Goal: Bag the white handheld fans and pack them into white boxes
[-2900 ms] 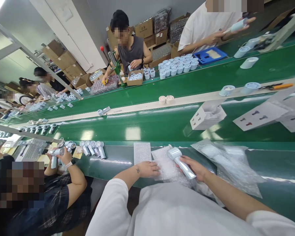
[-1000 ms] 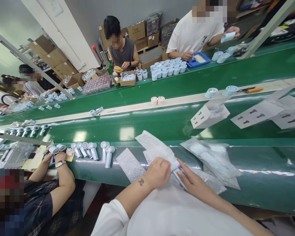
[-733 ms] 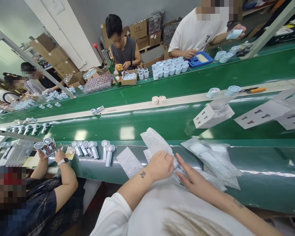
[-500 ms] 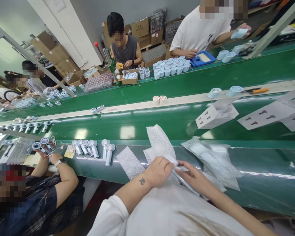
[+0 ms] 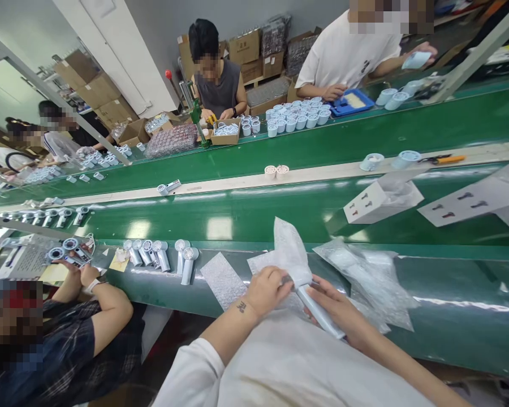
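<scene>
My right hand point(image 5: 338, 306) is closed round the handle of a pale blue handheld fan point(image 5: 319, 312), held just above the near edge of the green bench. Its head is inside a bubble-wrap bag point(image 5: 292, 253) that stands up from it. My left hand point(image 5: 268, 290) pinches the mouth of that bag at the fan's neck. More flat bubble-wrap bags point(image 5: 223, 278) lie on the bench to the left of my hands.
A heap of clear plastic bags point(image 5: 367, 274) lies right of my hands. Several finished fans point(image 5: 182, 257) lie in a row to the left, beside a seated person point(image 5: 68, 333) handling fans. White product boxes point(image 5: 379, 200) ride the green conveyor point(image 5: 246, 212); other workers sit across it.
I have picked up a bubble-wrap bag with my left hand and drawn it over the head of the fan in my right hand. The boxes on the conveyor have drifted right.
</scene>
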Demonstrator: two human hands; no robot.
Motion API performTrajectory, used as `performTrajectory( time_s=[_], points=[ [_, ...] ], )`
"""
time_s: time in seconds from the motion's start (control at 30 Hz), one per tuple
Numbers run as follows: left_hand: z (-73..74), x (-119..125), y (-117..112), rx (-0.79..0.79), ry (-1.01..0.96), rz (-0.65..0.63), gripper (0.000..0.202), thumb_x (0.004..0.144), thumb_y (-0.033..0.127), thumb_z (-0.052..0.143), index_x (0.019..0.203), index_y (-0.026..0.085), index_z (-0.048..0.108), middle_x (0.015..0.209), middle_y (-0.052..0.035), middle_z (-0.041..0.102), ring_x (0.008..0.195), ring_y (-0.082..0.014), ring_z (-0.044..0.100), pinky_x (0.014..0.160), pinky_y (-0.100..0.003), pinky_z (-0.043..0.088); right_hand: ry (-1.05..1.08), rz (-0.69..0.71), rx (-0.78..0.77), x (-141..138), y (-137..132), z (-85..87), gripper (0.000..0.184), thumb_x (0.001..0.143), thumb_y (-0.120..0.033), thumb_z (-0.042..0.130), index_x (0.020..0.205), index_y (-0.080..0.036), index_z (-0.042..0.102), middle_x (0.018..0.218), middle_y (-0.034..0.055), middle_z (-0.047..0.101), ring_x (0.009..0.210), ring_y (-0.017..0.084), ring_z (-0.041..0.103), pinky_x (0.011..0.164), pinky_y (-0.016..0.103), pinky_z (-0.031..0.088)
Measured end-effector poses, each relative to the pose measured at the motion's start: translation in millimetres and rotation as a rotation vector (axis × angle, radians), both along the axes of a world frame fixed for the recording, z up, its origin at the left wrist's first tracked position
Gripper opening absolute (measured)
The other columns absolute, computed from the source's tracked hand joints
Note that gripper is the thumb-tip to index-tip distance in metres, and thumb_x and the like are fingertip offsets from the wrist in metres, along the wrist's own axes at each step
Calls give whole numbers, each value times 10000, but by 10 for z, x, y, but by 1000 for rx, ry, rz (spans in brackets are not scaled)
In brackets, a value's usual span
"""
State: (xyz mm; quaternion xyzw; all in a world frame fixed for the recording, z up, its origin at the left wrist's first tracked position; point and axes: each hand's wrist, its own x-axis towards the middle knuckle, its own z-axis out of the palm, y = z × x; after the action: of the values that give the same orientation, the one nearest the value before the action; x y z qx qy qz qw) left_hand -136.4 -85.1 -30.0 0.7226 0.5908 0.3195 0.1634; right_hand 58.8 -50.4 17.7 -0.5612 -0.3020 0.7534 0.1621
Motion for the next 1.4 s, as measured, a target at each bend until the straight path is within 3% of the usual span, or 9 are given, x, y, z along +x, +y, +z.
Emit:
performTrajectory(
  time_s=[0.07, 0.17, 0.27, 0.43, 0.67, 0.93, 1.17, 1.27, 1.4],
  points=[
    [55, 13, 48, -48, -71, -13, 381, 876, 444, 617, 1151, 180, 602, 1036, -91, 668, 921, -190, 663, 810, -329, 586, -13, 21, 10, -6, -4, 3, 551, 731, -479, 740, 1201, -303, 512, 1348, 73, 573, 666, 191, 683, 519, 303, 542],
    [44, -4, 131, -32, -145, -115, 223, 916, 368, 579, 1013, 185, 661, 998, -82, 680, 915, -171, 666, 839, -313, 574, -24, -5, -14, -12, -21, 6, 496, 741, -492, 731, 1140, -296, 511, 1356, 65, 565, 661, 190, 687, 511, 300, 533],
    [-16, -1, 140, 41, -146, -127, 203, 949, 266, 494, 917, 165, 668, 910, -78, 676, 849, -155, 662, 779, -290, 575, 32, -41, -84, -11, -40, 13, 527, 707, -425, 777, 1137, -285, 506, 1061, 31, 693, 639, 192, 685, 534, 295, 543],
    [-22, 106, -76, 170, 89, -19, 193, 920, 183, 448, 874, 151, 633, 839, -90, 650, 824, -190, 636, 717, -321, 562, 146, -157, -201, -24, -45, 32, 512, 728, -263, 765, 1153, -264, 480, 740, -1, 688, 635, 203, 691, 530, 267, 536],
    [52, 69, -117, 69, 47, -41, 154, 917, 144, 432, 894, 164, 583, 823, -63, 646, 795, -166, 634, 718, -291, 560, 129, -297, -155, -82, -58, 95, 527, 690, -204, 784, 1094, -250, 448, 764, 3, 691, 589, 226, 697, 490, 309, 557],
    [82, 52, -1, 2, 166, -129, 168, 910, 123, 415, 924, 163, 577, 854, -74, 634, 844, -182, 639, 776, -327, 558, 175, -321, -136, -48, 31, 187, 789, 684, -165, 775, 1357, -238, 371, 844, 22, 706, 603, 223, 706, 462, 295, 563],
    [180, 25, 64, -162, 370, -256, 248, 848, 70, 416, 1036, 117, 571, 946, -138, 631, 873, -245, 629, 761, -391, 550, 143, -344, -113, -39, 50, 162, 662, 738, -143, 704, 1341, -225, 444, 777, 17, 691, 596, 223, 695, 450, 291, 553],
    [255, 152, 66, -384, 201, -153, 172, 776, 70, 493, 909, 128, 587, 856, -88, 626, 781, -207, 610, 733, -346, 531, 128, -372, -96, -49, 57, 141, 642, 731, -146, 696, 1315, -241, 450, 785, 2, 687, 589, 215, 696, 448, 285, 555],
    [406, 306, 142, -684, -351, -156, 56, 715, 96, 564, 725, 151, 565, 668, 23, 561, 620, -105, 519, 595, -204, 433, 180, -354, -144, -42, 87, 142, 568, 711, -144, 703, 1224, -241, 480, 747, -9, 679, 526, 175, 655, 439, 268, 549]
  ],
)
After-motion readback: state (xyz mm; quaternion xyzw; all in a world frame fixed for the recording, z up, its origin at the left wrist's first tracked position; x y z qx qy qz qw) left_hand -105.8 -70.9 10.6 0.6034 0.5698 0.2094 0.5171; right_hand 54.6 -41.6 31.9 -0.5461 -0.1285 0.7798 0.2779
